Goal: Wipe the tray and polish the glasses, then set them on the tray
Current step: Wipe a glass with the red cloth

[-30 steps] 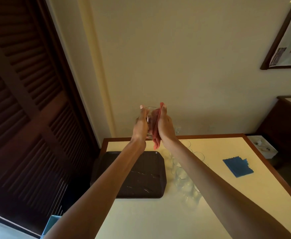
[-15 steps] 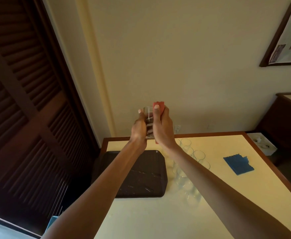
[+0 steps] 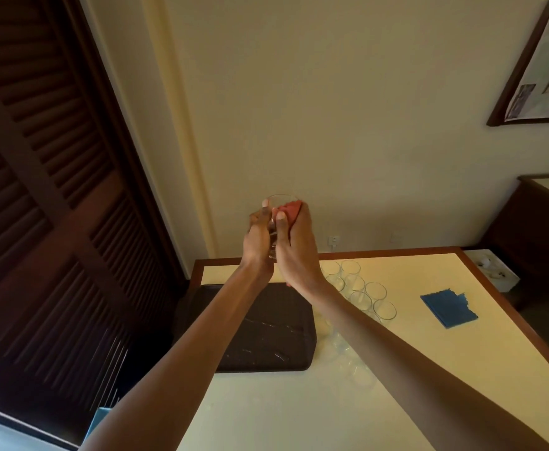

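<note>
I hold a clear glass (image 3: 278, 203) up in front of the wall, above the table's far edge. My left hand (image 3: 260, 242) grips its left side. My right hand (image 3: 295, 252) holds a red cloth (image 3: 290, 211) against the glass's right side, and the cloth covers part of the rim. Below my arms a dark tray (image 3: 266, 333) lies on the cream table (image 3: 413, 369) with nothing on it. Several more clear glasses (image 3: 361, 289) stand grouped to the right of the tray.
A blue cloth (image 3: 448, 309) lies on the table's right part. Dark louvred doors (image 3: 55, 206) fill the left side. A framed picture (image 3: 540, 70) hangs at the upper right, with a dark cabinet (image 3: 540, 222) below it.
The red cloth has shifted up and round the glass's rim under my right hand. Both hands stay raised at about the same spot.
</note>
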